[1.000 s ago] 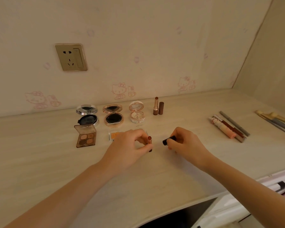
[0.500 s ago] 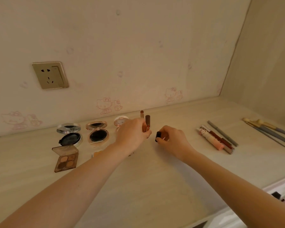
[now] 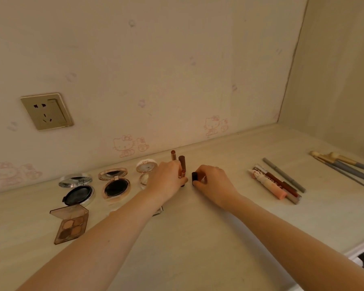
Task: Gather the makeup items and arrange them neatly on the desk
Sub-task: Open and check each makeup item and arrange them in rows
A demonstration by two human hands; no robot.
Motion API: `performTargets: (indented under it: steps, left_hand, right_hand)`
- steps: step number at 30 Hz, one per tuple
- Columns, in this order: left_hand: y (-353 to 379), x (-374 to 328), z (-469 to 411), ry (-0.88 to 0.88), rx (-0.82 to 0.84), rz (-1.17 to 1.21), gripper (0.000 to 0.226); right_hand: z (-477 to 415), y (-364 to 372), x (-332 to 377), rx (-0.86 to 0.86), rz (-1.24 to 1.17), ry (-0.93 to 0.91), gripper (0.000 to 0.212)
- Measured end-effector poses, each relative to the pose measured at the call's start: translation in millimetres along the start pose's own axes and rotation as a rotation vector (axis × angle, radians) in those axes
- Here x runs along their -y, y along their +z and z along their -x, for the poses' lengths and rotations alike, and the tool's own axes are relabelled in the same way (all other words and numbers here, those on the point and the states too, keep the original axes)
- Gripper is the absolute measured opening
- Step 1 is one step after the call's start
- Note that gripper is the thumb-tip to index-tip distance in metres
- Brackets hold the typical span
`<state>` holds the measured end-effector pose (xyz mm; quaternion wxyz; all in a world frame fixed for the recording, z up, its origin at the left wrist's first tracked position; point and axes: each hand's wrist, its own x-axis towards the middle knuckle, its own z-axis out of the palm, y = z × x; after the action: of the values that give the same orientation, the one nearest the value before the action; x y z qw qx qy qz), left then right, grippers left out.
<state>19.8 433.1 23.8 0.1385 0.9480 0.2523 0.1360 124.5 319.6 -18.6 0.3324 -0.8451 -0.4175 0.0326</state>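
pale wood-grain desk (image 3: 198, 238) runs along a wall printed with cartoon cats. the left hand (image 3: 166, 181) curls round an uncapped lipstick (image 3: 183, 174), held upright with its long axis vertical and its tip pointing up, low over the desk. just beside it, the right hand (image 3: 214, 183) pinches a dark cap (image 3: 194, 177), also roughly upright. behind them stand a second lipstick (image 3: 173, 155) and a brown cap (image 3: 182, 161), both vertical, right of a row of open compacts (image 3: 116, 185).

No text can be read; tube (image 3: 268, 183) print (too blurred) illegible.
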Motion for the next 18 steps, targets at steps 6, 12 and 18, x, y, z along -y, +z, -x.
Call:
performTargets:
  steps: [6,12,18]
  left_hand:
    - [1,0,-4,-0.039,-0.012,-0.007,0.018]
    - [7,6,-11,-0.146,-0.062,0.037,0.022]
    - [7,8,-19,-0.154,-0.038,-0.009,0.022]
  right_hand:
    - [-9,3,7,0.003,0.112,-0.047,0.022]
    - [-17,6,14,0.0,0.143,-0.019,0.025]
    - [-21,8,17,0.016,0.169,0.001,0.023]
